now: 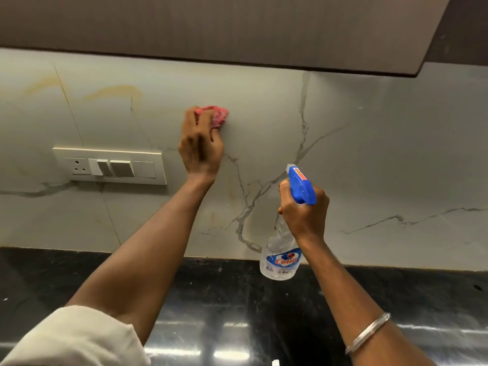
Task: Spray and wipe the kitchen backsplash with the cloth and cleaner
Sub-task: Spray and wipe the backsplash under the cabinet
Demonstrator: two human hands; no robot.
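The left hand (200, 143) grips a bunched pink cloth (217, 115), pressing it against the marbled backsplash (369, 143) right of the switch plate (111, 165). The right hand (303, 207) clasps a clear, blue-triggered spray bottle (281, 256) labelled "Colin", held above the black tabletop (237, 299).

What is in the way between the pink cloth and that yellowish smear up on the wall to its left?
Nothing visible. The left hand holds the pink cloth on the backsplash, and only bare wall lies between it and the yellowish smear. The switch plate sits lower, off that path.
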